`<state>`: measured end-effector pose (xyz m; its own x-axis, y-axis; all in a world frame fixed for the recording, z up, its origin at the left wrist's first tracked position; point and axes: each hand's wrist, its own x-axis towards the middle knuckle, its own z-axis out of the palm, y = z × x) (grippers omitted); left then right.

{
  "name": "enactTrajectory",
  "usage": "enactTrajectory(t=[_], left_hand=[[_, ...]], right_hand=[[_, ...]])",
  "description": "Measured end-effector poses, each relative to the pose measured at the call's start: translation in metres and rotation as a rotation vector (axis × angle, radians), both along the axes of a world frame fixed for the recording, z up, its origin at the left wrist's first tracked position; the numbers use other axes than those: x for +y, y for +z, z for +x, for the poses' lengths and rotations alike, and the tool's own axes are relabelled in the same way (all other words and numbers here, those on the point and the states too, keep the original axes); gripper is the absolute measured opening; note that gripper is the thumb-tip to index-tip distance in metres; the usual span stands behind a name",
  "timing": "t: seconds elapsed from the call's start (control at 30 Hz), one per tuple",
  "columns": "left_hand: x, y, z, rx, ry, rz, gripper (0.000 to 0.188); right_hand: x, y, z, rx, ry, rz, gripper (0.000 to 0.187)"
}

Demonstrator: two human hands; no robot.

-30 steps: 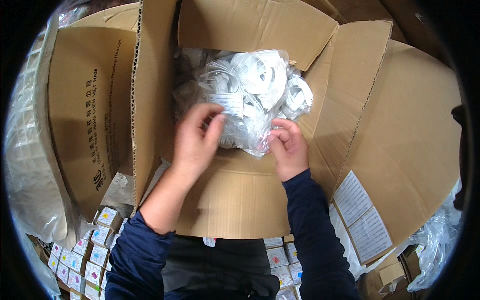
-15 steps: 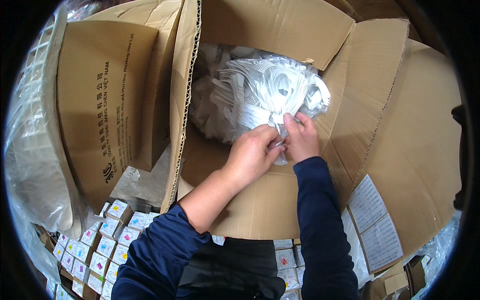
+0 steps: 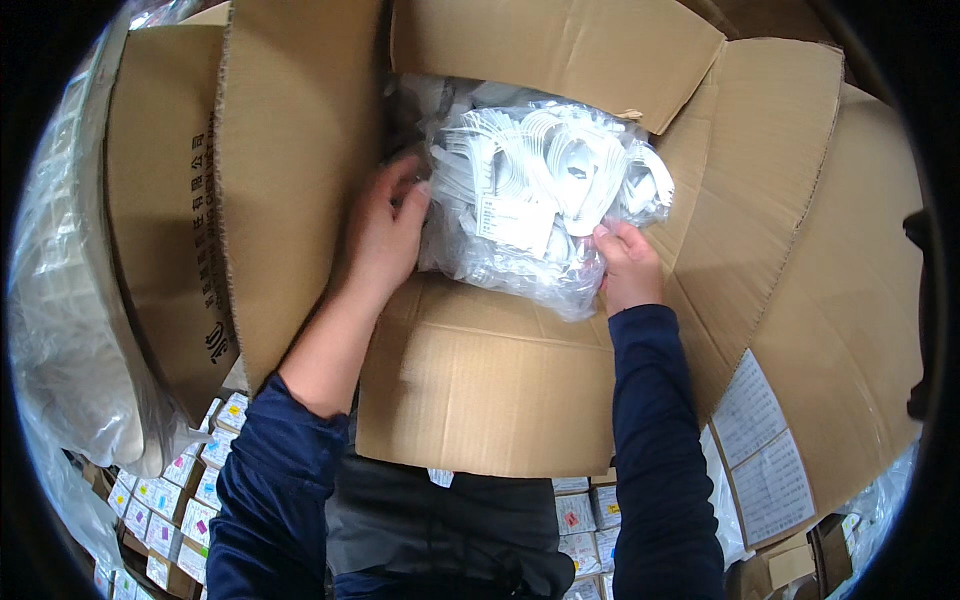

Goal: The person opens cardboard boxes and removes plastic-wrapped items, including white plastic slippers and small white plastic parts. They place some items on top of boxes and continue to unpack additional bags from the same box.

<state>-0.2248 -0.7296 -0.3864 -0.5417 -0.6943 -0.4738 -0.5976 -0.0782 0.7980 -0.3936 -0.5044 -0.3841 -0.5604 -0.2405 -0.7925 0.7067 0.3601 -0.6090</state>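
A clear plastic bag [image 3: 510, 268] packed with curved white plastic pieces [image 3: 587, 165] lies inside an open brown cardboard box [image 3: 485, 385]. A white printed label [image 3: 515, 222] shows on the bag's upper side. My left hand [image 3: 385, 228] is at the bag's left side, thumb and bent fingers closed about its edge; part of the fingers is in shadow. At the lower right corner of the bag, my right hand [image 3: 630, 268] pinches the film between thumb and fingers.
The box's flaps stand up around the bag, the left flap [image 3: 300, 180] beside my left forearm. Paper sheets [image 3: 765, 455] are stuck on the right side. Small labelled boxes [image 3: 165, 500] stand at lower left, near a plastic-wrapped white crate [image 3: 70, 300].
My hands have moved apart from the gathered end of the bag, the left one to the bag's left side. The film has spread out and the label now shows. The left flap leans further left.
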Motion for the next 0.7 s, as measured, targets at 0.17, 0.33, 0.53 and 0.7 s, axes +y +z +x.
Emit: enactTrajectory(t=[0.17,0.33,0.53,0.7], left_hand=[[-0.027,-0.026,-0.017,-0.04,0.082,0.067,0.05],[-0.047,-0.039,-0.037,-0.023,0.022,0.28,0.043],[-0.04,-0.044,-0.037,0.046,-0.09,0.361,0.042],[-0.036,-0.042,-0.034,0.066,-0.158,0.271,0.04]], right_hand=[[0.001,0.001,-0.002,-0.022,0.017,0.039,0.044],[0.0,-0.004,-0.002,-0.012,-0.012,0.068,0.054],[-0.014,-0.007,-0.001,0.167,0.032,0.095,0.056],[-0.022,-0.011,-0.003,0.124,0.177,0.062,0.05]])
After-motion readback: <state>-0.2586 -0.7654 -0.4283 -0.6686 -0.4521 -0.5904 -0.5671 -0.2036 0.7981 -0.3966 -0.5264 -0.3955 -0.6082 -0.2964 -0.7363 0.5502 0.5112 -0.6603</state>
